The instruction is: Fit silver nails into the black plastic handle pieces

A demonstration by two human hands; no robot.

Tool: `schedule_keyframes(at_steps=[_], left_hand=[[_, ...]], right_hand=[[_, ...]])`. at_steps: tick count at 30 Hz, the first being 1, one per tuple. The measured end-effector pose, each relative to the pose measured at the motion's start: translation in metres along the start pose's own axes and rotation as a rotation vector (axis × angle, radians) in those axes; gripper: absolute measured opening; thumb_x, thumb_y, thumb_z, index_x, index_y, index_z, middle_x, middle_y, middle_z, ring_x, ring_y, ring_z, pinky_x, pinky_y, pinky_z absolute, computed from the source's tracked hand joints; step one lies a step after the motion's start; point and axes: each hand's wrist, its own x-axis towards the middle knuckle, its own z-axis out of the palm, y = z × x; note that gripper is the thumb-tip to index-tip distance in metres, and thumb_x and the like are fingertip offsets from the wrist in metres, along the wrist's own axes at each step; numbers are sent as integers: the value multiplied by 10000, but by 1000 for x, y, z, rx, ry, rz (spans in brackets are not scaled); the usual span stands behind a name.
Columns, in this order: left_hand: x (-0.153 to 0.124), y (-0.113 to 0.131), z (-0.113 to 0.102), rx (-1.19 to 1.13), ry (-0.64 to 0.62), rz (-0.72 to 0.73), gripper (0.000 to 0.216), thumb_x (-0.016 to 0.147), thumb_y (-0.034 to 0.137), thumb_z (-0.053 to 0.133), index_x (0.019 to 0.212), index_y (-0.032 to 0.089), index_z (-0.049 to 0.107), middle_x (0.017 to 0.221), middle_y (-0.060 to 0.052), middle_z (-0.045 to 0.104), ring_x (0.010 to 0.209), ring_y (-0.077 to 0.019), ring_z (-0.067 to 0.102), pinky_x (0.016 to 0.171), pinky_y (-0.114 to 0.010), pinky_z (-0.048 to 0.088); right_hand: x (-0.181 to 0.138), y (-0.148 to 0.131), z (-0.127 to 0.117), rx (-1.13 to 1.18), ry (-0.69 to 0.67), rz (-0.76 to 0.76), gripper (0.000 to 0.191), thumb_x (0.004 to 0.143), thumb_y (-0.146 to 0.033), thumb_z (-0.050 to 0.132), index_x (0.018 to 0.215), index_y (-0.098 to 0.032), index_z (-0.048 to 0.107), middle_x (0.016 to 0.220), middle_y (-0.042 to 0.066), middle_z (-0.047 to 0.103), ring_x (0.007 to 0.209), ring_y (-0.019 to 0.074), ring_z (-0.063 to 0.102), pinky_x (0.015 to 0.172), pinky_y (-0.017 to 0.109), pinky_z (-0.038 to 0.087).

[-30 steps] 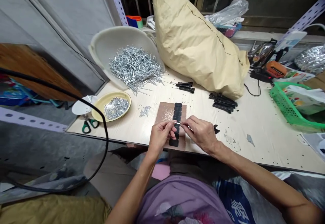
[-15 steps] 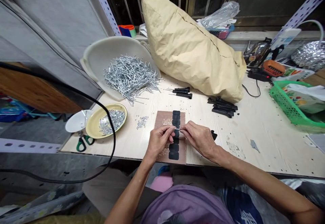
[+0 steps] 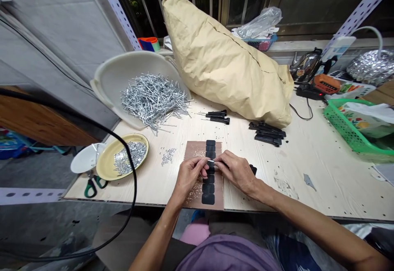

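Note:
My left hand (image 3: pixel 191 176) and my right hand (image 3: pixel 235 170) meet over a brown board (image 3: pixel 192 149). Each is closed in a pinch, with a small thin silvery piece (image 3: pixel 210 161) between their fingertips; its exact kind is too small to make out. Beneath the fingers, a column of rounded black squares (image 3: pixel 208 188) runs down the board, partly covered by the hands. Tiny pale bits (image 3: pixel 193 194) are scattered on the board left of the squares. A black object (image 3: pixel 253 169) shows partly behind my right hand.
A white basin (image 3: pixel 107 72) of metal pins lies tipped at the back left. Before it are a yellow plate (image 3: pixel 103 168) of tiny shiny pieces, a white dish (image 3: pixel 79 162) and scissors (image 3: pixel 90 188). Black-handled tools (image 3: pixel 267 133), a big paper sack (image 3: pixel 227 66) and a green basket (image 3: pixel 341 127) stand beyond.
The camera view has shifted, so the table sits slightly lower and further left in the picture. Both hands keep their pinch on the small piece over the board.

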Motion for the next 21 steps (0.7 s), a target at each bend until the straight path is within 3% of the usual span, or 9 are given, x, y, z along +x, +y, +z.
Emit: schedule_keyframes(at_steps=[4,9,12,16,18,21], left_hand=[[2,1,0,-6,24,-44,297,786,425,606,756,133,653,537,12,584,454,-94,532,473,-205,448],[4,-1,-4,-46,25,-80,328,797,440,585,699,128,604,479,31,532,415,-88,514,443,-195,433],[4,-3,-3,-60,34,-74,329,794,444,587,705,128,600,500,27,537,425,-84,508,444,-193,431],[4,-7,-1,-28,24,-76,374,808,484,547,742,124,623,507,20,524,420,-93,487,437,-216,424],[3,-11,-4,77,82,-47,398,826,492,513,862,123,657,544,15,531,444,-105,496,468,-240,438],[1,-19,-13,309,290,70,444,831,470,519,1109,142,630,746,-34,602,643,-150,575,649,-303,488]], right_hand=[[3,-1,2,18,-15,5,214,949,-309,399,964,-212,589,909,28,613,788,125,590,675,232,441],[-1,3,2,13,-35,31,279,897,-334,509,1160,-240,504,1014,24,621,828,138,602,644,236,435],[-6,4,-1,-67,-35,30,191,933,-301,444,1084,-245,547,1001,14,621,813,129,600,645,230,417],[-9,4,-1,-233,14,29,219,959,-306,383,984,-232,587,941,14,618,724,115,575,617,228,372],[-7,8,1,-297,40,20,241,965,-322,368,988,-232,590,958,16,616,701,107,558,609,229,352],[4,23,6,-408,54,23,260,970,-336,358,980,-239,599,974,14,613,662,98,525,580,238,307]])
